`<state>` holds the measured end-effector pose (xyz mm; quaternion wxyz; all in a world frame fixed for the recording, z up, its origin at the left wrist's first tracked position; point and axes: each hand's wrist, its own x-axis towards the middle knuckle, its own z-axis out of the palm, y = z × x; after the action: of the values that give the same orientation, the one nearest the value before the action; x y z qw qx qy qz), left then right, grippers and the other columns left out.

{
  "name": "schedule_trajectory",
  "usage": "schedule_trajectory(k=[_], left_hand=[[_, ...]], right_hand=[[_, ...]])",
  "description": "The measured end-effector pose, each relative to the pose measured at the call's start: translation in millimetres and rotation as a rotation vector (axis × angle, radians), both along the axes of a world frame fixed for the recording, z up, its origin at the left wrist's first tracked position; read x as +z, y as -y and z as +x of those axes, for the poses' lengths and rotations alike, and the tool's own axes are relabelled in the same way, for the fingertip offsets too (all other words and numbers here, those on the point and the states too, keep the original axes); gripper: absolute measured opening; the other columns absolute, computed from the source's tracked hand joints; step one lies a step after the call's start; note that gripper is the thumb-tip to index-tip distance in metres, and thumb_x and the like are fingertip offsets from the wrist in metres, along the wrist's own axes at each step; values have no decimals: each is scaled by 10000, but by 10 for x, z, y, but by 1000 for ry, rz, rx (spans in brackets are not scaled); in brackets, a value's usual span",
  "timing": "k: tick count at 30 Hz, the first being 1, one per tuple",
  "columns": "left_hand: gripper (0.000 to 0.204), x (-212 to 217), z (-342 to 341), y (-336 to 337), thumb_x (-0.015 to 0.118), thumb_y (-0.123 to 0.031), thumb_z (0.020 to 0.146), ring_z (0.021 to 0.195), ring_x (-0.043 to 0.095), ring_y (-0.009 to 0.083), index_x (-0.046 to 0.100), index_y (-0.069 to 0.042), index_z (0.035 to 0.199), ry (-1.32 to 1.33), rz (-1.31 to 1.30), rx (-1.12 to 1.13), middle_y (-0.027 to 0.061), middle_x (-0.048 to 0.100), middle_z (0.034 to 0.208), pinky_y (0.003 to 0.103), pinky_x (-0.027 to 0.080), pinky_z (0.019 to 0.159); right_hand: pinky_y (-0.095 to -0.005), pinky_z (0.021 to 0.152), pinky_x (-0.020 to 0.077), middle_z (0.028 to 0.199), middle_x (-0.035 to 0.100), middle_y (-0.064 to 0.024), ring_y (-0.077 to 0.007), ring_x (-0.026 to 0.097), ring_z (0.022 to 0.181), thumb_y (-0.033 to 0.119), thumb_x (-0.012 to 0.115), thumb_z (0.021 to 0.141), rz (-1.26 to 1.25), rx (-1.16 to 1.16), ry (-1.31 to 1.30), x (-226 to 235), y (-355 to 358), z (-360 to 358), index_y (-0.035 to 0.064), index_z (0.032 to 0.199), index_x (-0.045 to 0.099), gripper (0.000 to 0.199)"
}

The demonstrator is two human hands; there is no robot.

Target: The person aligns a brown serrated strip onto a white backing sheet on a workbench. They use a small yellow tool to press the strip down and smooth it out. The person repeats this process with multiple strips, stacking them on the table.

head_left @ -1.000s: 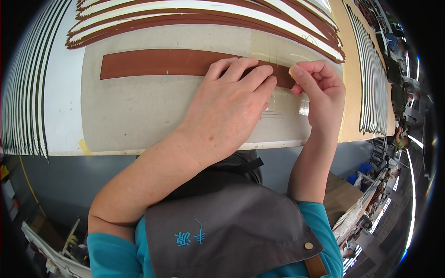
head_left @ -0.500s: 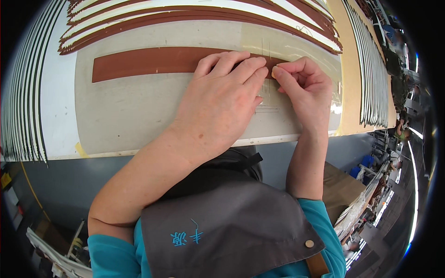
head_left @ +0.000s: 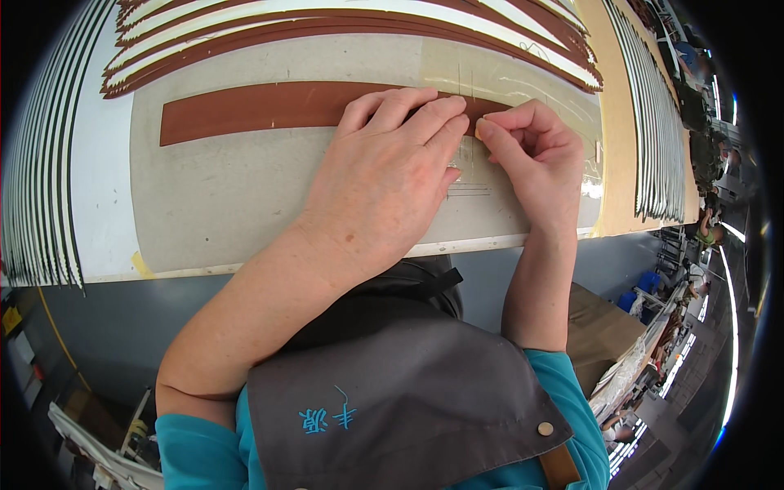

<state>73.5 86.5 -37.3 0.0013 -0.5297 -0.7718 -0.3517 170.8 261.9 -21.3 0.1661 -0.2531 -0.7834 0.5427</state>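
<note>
A long reddish-brown strip (head_left: 253, 106) lies across the grey mat (head_left: 237, 196), slightly curved in this view. My left hand (head_left: 392, 155) rests flat on its right part, fingers stretched out and a little apart. Close beside those fingertips, my right hand (head_left: 535, 151) has its thumb and index finger pinched together at the lower edge of the strip, near its right end. What the pinch holds is too small and covered to make out. The strip's right end is partly hidden behind my right fingers.
Piles of brown strips with white between them (head_left: 351, 24) lie along the far side. Dark-edged strips stand in rows at the left (head_left: 41, 147) and right (head_left: 653, 122). The table's front edge (head_left: 204, 273) runs close to my body.
Both hands stay at the strip in nearly the same pose. The whole view has shifted very slightly; no clear movement of the strip shows.
</note>
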Motion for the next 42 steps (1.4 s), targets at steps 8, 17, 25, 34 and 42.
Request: schedule_trajectory(k=[8, 17, 25, 34, 42], left_hand=[[419, 10, -3, 5, 738, -168, 898, 1316, 524, 274, 666, -39, 1290, -1, 1, 0, 41, 622, 1390, 456, 398, 1105], [421, 8, -2, 9, 735, -155, 898, 1320, 523, 271, 664, -39, 1296, 8, 2, -4, 42, 620, 1398, 454, 393, 1110], [418, 9, -5, 8, 735, -150, 897, 1323, 522, 270, 666, -40, 1294, 5, -6, -2, 42, 620, 1400, 451, 392, 1112], [412, 1, -8, 14, 733, -155, 900, 1318, 524, 270, 665, -44, 1292, 7, 7, -4, 40, 621, 1397, 451, 395, 1106], [418, -4, 1, 5, 729, -152, 902, 1313, 527, 271, 656, -57, 1303, 15, 1, -5, 37, 619, 1397, 453, 393, 1106]], right_hand=[[-176, 585, 439, 753, 675, 26, -1, 552, 658, 27, 765, 897, 59, -5, -20, -25, 42, -6, 13, 881, 697, 71], [-178, 590, 441, 749, 666, 29, -4, 543, 657, 28, 763, 894, 69, -25, -14, -36, 55, -3, 11, 883, 705, 61], [-182, 576, 416, 733, 648, 51, 0, 518, 643, 29, 772, 886, 164, 11, 21, -28, 84, 5, 21, 885, 709, 64], [-187, 618, 495, 844, 734, -30, -50, 649, 723, 18, 773, 909, -101, -103, -105, 35, -95, 131, 17, 927, 721, 55], [-212, 683, 520, 916, 757, -50, -77, 658, 747, 76, 787, 917, 234, -369, -43, 75, -1315, 896, 7, 1001, 742, 118]])
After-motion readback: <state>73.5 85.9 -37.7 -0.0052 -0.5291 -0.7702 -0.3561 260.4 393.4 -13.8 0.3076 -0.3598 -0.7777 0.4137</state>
